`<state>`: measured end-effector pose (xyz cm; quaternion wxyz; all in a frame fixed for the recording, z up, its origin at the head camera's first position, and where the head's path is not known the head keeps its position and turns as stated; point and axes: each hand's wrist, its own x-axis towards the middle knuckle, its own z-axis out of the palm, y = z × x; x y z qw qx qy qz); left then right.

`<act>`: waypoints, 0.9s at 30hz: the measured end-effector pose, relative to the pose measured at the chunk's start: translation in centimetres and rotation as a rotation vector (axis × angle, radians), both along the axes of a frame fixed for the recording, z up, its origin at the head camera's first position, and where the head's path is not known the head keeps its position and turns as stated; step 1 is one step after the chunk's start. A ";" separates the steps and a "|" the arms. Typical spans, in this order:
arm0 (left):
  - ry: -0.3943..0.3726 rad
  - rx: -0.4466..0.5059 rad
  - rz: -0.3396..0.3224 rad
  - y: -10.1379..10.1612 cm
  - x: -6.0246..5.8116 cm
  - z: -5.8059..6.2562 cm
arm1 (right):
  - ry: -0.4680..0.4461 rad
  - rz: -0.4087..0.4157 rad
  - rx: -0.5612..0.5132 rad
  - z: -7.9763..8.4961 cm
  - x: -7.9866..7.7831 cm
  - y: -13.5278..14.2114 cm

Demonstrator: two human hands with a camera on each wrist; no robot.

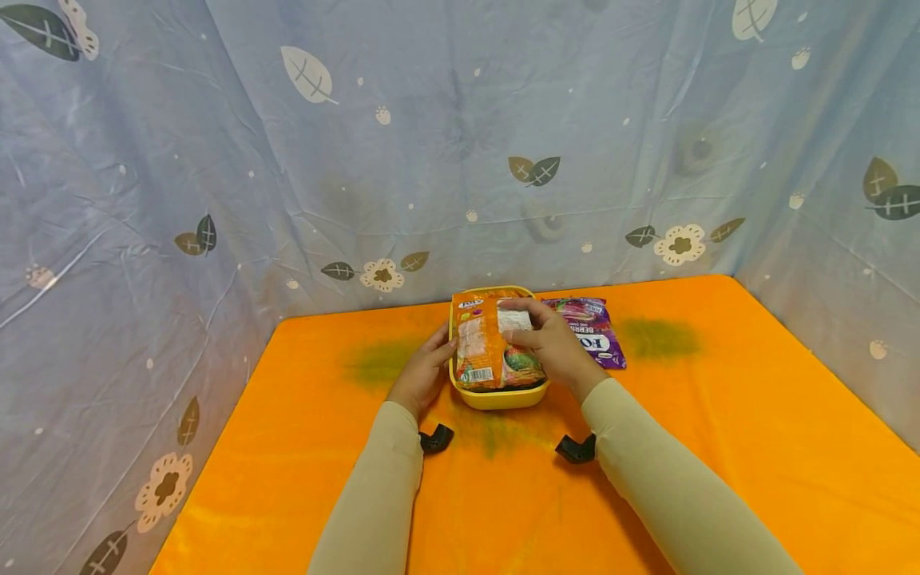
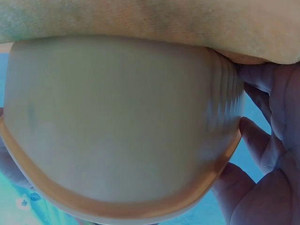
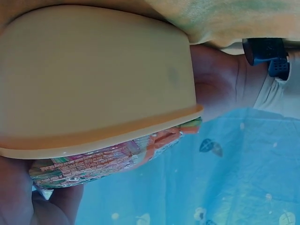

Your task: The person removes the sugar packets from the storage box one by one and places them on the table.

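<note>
A yellow plastic basket [image 1: 501, 398] stands toward the back of the table. Across its top lies an orange candy packet [image 1: 480, 358] with a barcode and printed fruit, bulging above the rim in the right wrist view. My left hand [image 1: 420, 378] grips the basket's left side, its fingertips on the ridged outer wall [image 2: 225, 101] and its thumb up by the rim. From the right my right hand [image 1: 559, 345] holds the packet, thumb and fingers spread over its upper right part. Under the packet, the basket's inside is mostly hidden.
A purple candy packet [image 1: 602, 345] lies flat on the table right of the basket, partly behind my right hand. An orange cloth [image 1: 496, 511] covers the table. Patterned curtains [image 1: 446, 144] enclose the back and sides. Black wrist pieces [image 1: 436, 439] sit by both sleeves.
</note>
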<state>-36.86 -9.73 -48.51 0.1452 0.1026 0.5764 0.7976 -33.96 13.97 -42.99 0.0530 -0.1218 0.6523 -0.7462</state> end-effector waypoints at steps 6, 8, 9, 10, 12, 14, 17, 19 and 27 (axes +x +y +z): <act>0.006 0.003 0.009 -0.2 0.1 -0.2 | -0.026 0.032 -0.022 0.2 0.0 -0.1; 0.013 0.007 0.005 -0.3 0.1 -0.3 | -0.040 0.043 -0.022 0.2 -0.1 -0.1; 0.016 0.006 0.003 -0.3 0.2 -0.4 | -0.044 0.048 -0.017 0.2 -0.1 -0.1; 0.017 0.004 0.002 -0.3 0.2 -0.4 | -0.053 0.050 -0.015 0.3 -0.1 -0.1; 0.009 -0.002 0.007 -0.3 0.3 -0.5 | -0.061 0.054 -0.008 0.4 -0.1 0.0; -0.003 -0.008 0.011 -0.3 0.3 -0.5 | -0.066 0.057 0.007 0.6 0.0 0.0; -0.006 -0.006 0.015 -0.1 0.2 -0.4 | -0.064 0.061 0.036 0.8 0.0 0.1; -0.004 0.002 0.015 0.0 0.2 -0.3 | -0.063 0.066 0.048 0.9 -0.1 0.2; -0.004 0.021 0.009 0.1 0.2 0.1 | -0.128 0.048 0.042 1.4 -0.6 0.5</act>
